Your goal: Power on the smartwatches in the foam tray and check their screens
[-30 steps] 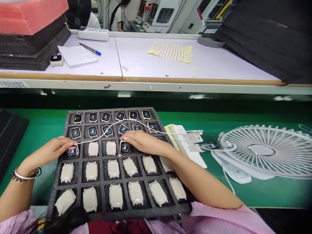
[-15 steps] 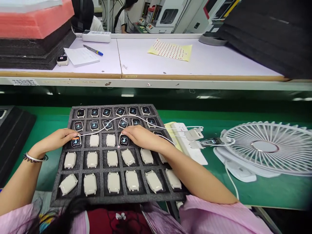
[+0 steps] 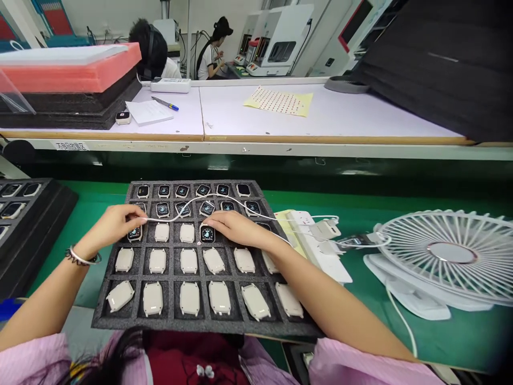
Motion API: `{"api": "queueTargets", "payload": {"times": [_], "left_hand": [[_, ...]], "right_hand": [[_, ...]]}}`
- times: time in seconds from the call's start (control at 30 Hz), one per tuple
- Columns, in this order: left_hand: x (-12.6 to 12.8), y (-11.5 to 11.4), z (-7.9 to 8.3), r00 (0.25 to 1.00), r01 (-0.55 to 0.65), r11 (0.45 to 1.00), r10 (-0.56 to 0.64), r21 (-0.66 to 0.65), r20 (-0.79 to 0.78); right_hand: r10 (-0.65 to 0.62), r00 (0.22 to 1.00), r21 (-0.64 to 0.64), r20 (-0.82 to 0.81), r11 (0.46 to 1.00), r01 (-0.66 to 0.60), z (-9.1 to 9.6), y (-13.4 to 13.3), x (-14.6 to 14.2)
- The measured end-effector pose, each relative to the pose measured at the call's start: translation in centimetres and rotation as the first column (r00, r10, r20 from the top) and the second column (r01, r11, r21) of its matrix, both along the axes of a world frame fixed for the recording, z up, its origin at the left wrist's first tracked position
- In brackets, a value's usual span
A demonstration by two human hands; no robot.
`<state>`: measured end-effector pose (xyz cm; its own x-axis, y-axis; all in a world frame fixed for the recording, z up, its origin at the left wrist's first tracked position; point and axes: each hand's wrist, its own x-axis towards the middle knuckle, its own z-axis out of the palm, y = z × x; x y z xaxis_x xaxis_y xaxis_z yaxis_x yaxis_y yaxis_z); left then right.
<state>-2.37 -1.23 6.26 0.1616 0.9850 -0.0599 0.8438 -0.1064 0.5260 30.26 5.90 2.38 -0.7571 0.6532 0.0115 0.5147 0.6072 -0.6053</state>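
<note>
A dark grey foam tray (image 3: 200, 322) holds several smartwatch bodies without straps, one per compartment. In the back rows the screens face up; most front ones lie with pale backs up. My left hand (image 3: 116, 227) pinches the end of a white cable (image 3: 176, 216) between thumb and forefinger. Just below those fingers, a face-up smartwatch (image 3: 135, 233) sits in the left compartment of the third row. My right hand (image 3: 234, 227) is closed at the top edge of another lit smartwatch (image 3: 207, 233) in that row. Its lower fingers are hidden.
Right of the tray lie a white power strip (image 3: 306, 235) with plugged chargers (image 3: 325, 230) and a white fan (image 3: 449, 254). Another foam tray stack (image 3: 36, 235) stands at left. A shelf (image 3: 224, 115) crosses behind, bearing foam sheets, a pen and a dotted yellow sheet. Two people sit beyond.
My left hand has lifted slightly up and right with the cable end, off the left smartwatch, whose orange screen band is gone. My right hand stays at its smartwatch. The camera view has tilted up.
</note>
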Motion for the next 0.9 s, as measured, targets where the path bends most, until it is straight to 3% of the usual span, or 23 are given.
{"api": "queueTargets", "payload": {"times": [0.07, 0.17, 0.3, 0.4, 0.47, 0.53, 0.6, 0.67, 0.77, 0.9], "left_hand": [[1.9, -0.6, -0.8, 0.991, 0.108, 0.994, -0.111, 0.034, 0.076], [4.2, -1.3, -2.0, 0.978, 0.192, 0.98, -0.187, 0.053, -0.092], [5.8, -1.5, -1.8, 0.887, 0.223, 0.973, -0.174, 0.066, -0.428], [6.4, -1.3, -0.7, 0.768, 0.351, 0.934, -0.244, 0.07, -0.593], [6.1, -0.8, -0.1, 0.743, 0.381, 0.922, -0.262, 0.068, -0.615], [5.1, 0.1, 0.3, 0.808, 0.329, 0.943, -0.252, 0.053, -0.533], [3.6, 1.3, 0.3, 0.917, 0.242, 0.97, -0.233, -0.015, -0.324], [2.2, 2.3, 0.1, 0.973, 0.19, 0.976, -0.201, -0.106, -0.111], [1.3, 2.8, -0.5, 0.982, 0.187, 0.964, -0.184, -0.187, 0.035], [2.1, 2.5, -0.9, 0.973, 0.225, 0.95, -0.231, -0.218, -0.003]], "right_hand": [[-0.047, 0.998, -0.046, -0.052, 0.998, 0.045, -0.4, 0.2, -0.3], [-0.138, 0.987, -0.058, -0.084, 0.989, 0.134, -0.7, 0.5, -0.8], [-0.182, 0.975, 0.14, -0.126, 0.97, 0.199, 0.7, 0.2, 0.1], [-0.159, 0.968, 0.286, -0.196, 0.935, 0.211, 3.0, -1.3, 3.3], [-0.17, 0.972, 0.335, -0.162, 0.917, 0.216, 4.3, -2.7, 6.0], [-0.189, 0.979, 0.359, -0.081, 0.91, 0.205, 4.7, -4.3, 8.6], [-0.192, 0.981, 0.348, -0.005, 0.92, 0.182, 4.3, -5.7, 10.6], [-0.19, 0.981, 0.305, 0.05, 0.938, 0.166, 3.2, -6.8, 11.9], [-0.188, 0.974, 0.249, 0.126, 0.956, 0.153, 1.4, -8.1, 12.6], [-0.224, 0.958, 0.254, 0.18, 0.951, 0.175, 0.1, -8.9, 12.5]]}}
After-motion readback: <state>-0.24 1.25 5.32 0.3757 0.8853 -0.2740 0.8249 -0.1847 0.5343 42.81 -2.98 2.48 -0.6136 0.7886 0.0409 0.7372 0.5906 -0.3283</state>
